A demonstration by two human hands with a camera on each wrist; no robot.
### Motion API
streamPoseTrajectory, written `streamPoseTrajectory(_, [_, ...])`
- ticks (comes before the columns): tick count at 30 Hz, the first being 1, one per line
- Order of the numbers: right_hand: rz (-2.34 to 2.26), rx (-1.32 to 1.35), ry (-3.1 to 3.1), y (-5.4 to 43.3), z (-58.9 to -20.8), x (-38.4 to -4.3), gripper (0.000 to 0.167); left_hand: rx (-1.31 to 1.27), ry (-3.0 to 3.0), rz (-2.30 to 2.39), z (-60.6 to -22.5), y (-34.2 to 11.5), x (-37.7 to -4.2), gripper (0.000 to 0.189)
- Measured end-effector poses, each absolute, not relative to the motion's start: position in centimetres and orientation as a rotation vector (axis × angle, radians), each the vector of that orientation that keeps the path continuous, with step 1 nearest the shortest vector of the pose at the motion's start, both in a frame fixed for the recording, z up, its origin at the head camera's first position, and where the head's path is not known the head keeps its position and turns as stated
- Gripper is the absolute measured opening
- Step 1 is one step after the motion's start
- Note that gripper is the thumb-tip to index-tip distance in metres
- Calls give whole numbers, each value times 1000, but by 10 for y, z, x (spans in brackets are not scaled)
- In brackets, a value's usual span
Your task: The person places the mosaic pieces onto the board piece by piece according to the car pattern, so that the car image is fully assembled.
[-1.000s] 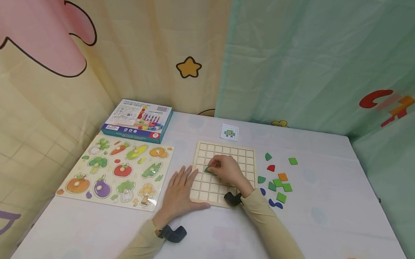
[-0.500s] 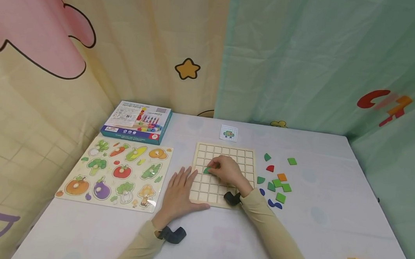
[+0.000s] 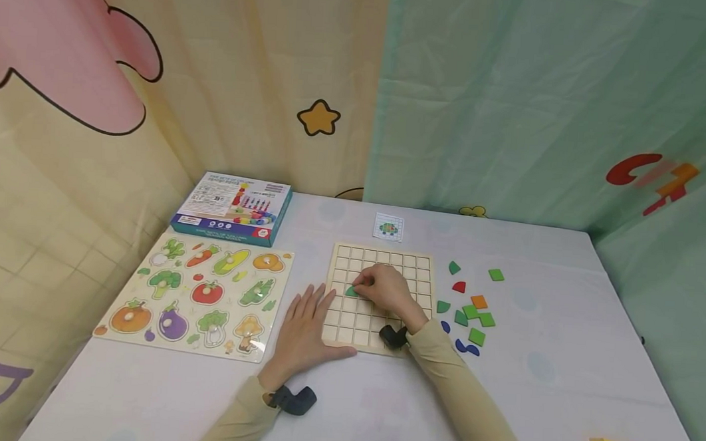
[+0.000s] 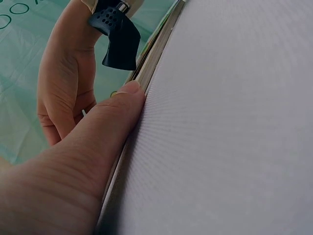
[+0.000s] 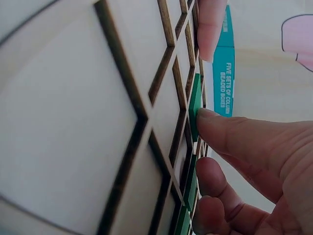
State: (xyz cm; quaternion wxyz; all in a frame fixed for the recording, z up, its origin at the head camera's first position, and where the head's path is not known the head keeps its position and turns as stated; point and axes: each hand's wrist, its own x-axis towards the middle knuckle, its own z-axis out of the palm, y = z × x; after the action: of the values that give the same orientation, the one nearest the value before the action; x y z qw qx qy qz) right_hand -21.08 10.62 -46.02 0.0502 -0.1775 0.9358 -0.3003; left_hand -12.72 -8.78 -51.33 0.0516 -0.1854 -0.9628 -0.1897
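A wooden grid board lies between the two hands. My right hand is over its middle, thumb and fingers drawn together at a green quarter-circle piece. In the right wrist view the thumb touches that green piece, which sits at a grid cell; the fingers' far side is hidden. Two more green pieces show under the curled fingers. My left hand lies flat with spread fingers along the board's left side, its thumb touching the board's near edge in the left wrist view.
Right of the board are loose pieces: green squares, green quarter circles, a red piece, an orange square and blue pieces. Behind is a pattern card. Left are a vegetable puzzle and a box.
The right fingertips have shifted slightly, and more of the green piece now shows, lying flatter on the board. The left hand stays in place. The camera view has tilted a little.
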Motion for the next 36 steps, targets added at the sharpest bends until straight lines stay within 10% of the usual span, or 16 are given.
streamPoseTrajectory(36, [-1108,-239,3018,251,-453,-162,15,-569,-2932,-577,-513,-87,-127,116])
